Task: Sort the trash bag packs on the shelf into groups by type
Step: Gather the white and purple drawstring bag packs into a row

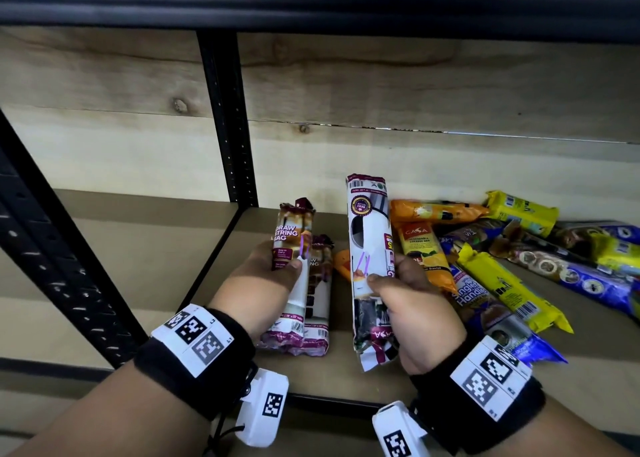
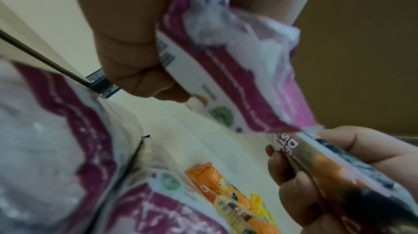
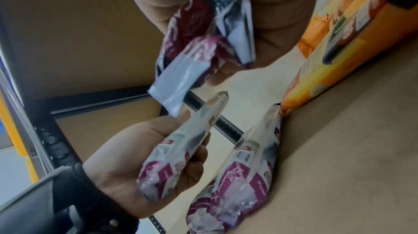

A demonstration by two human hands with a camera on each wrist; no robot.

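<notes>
Pale wooden boards back a brown shelf [image 1: 339, 377] framed by black perforated uprights [image 1: 227, 117]. At the left, the left hand [image 1: 263, 280] curls around a maroon-and-white draw string bag pack [image 1: 294, 248], holding it above the shelf. A matching pack [image 1: 317, 297] lies flat on the shelf just beside it; the right wrist view shows this one resting on the board [image 3: 244, 171], its crimped end toward the camera. Right of it, the right hand [image 1: 412, 304] grips a longer white Casa pack [image 1: 369, 248], lifted and upright. The left wrist view reveals the fingers [image 2: 291, 180] wrapped around that pack. Farther right, orange [image 1: 427, 255], yellow [image 1: 509, 287] and blue packs [image 1: 588, 276] lie jumbled on the shelf.
</notes>
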